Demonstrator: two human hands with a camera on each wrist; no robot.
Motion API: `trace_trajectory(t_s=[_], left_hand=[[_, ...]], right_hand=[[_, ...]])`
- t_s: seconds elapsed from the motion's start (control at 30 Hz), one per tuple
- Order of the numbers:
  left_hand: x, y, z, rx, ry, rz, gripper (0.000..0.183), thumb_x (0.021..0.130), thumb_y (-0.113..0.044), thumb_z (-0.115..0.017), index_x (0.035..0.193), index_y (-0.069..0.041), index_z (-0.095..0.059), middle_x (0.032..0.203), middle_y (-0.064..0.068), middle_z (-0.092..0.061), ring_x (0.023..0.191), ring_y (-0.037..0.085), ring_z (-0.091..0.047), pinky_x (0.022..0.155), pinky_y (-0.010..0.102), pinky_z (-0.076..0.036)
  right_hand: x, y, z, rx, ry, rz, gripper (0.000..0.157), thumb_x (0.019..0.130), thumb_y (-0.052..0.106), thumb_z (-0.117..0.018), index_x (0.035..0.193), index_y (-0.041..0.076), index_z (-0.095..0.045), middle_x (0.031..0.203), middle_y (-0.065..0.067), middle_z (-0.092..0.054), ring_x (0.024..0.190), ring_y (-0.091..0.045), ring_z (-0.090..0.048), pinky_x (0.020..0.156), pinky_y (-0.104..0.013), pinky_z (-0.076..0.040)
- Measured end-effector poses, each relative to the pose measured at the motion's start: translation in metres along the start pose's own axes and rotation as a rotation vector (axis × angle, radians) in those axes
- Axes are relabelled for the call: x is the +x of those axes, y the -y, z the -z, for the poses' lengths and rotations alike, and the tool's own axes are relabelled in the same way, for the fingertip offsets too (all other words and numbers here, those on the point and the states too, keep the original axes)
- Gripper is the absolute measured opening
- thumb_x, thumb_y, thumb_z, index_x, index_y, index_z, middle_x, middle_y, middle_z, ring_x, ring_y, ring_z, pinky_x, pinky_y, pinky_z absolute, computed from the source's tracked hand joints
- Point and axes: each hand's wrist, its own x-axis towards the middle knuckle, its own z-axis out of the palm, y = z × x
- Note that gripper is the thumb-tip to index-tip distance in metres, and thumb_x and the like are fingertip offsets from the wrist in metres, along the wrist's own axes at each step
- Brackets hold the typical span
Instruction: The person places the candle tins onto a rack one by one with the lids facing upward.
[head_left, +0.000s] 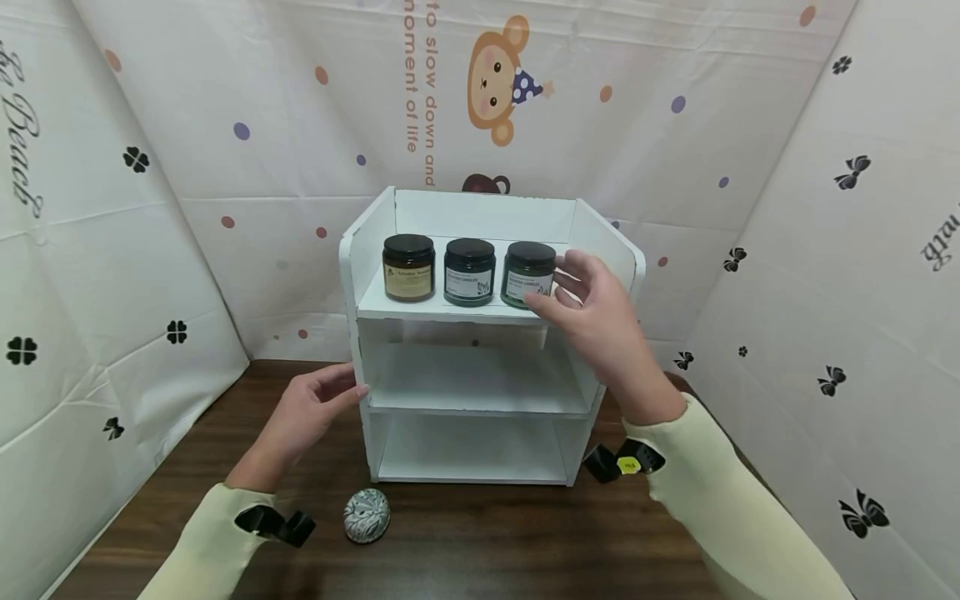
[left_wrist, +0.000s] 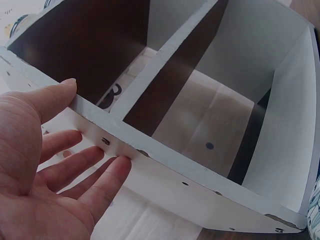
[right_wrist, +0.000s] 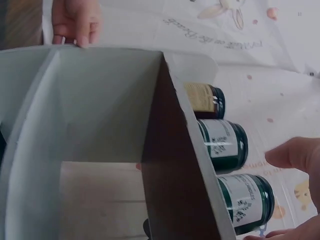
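Observation:
A white wooden shelf unit (head_left: 480, 400) stands on the table with three dark-lidded candle jars in a row on its top tier. The left jar (head_left: 408, 282) has a yellow label; the middle jar (head_left: 469, 285) and right jar (head_left: 527, 292) have white labels. My right hand (head_left: 600, 317) is around the right jar's side, thumb in front of its label and fingers spread beyond it. My left hand (left_wrist: 55, 150) is beside the unit's left panel, its fingertips right at the outer face and its thumb by the front edge, fingers relaxed.
A round, patterned grey-green object (head_left: 367, 516) sits on the dark wooden table (head_left: 480, 542) before the unit's left front corner. Printed white cloth (head_left: 285, 167) hangs behind and at both sides. Two lower tiers of the unit face forward.

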Motion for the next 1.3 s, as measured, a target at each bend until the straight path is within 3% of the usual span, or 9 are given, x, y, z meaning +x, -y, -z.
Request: trace_trajectory(t_s=[0.33,0.6,0.83,1.13,1.3], left_hand=[[0.001,-0.001,0.001,0.004,0.005,-0.002,0.064,0.095,-0.049,-0.071,0.148,-0.016,-0.056,0.146,0.013,-0.060,0.130,0.033,-0.060,0.104,0.052,-0.053],[0.001,0.000,0.000,0.005,0.003,0.005,0.065,0.095,-0.050,-0.070,0.148,-0.016,-0.055,0.147,0.012,-0.059,0.131,0.033,-0.059,0.104,0.052,-0.053],[0.000,-0.001,0.000,0.002,-0.002,0.006,0.065,0.095,-0.049,-0.071,0.148,-0.016,-0.055,0.146,0.013,-0.060,0.131,0.034,-0.059,0.104,0.052,-0.053],[-0.001,0.001,-0.001,-0.001,-0.022,-0.010,0.063,0.095,-0.047,-0.071,0.148,-0.014,-0.056,0.146,0.013,-0.061,0.130,0.032,-0.060,0.102,0.049,-0.054],[0.000,0.001,-0.002,0.001,-0.026,-0.026,0.061,0.096,-0.045,-0.071,0.146,-0.013,-0.057,0.143,0.012,-0.063,0.128,0.031,-0.061,0.099,0.042,-0.056]], right_hand=[[-0.025,-0.011,-0.009,0.031,-0.077,0.071,0.085,0.092,0.025,-0.079,0.159,0.006,-0.029,0.165,-0.008,-0.035,0.151,-0.019,-0.039,0.119,-0.034,-0.037],[-0.047,-0.030,-0.023,0.149,-0.124,0.261,0.069,0.093,0.009,-0.075,0.153,0.007,-0.041,0.158,-0.004,-0.045,0.147,-0.019,-0.045,0.112,-0.021,-0.041],[-0.063,-0.054,-0.041,0.297,-0.148,0.419,0.059,0.089,-0.011,-0.070,0.144,-0.001,-0.050,0.151,-0.017,-0.049,0.142,-0.032,-0.048,0.113,-0.030,-0.043],[-0.083,-0.081,-0.068,0.309,-0.086,0.409,0.059,0.088,-0.012,-0.071,0.143,-0.001,-0.051,0.150,-0.009,-0.052,0.143,-0.025,-0.047,0.115,-0.033,-0.043],[-0.090,-0.101,-0.085,0.346,-0.057,0.434,0.056,0.087,-0.014,-0.071,0.139,-0.009,-0.051,0.147,-0.014,-0.054,0.139,-0.023,-0.051,0.113,-0.033,-0.046]])
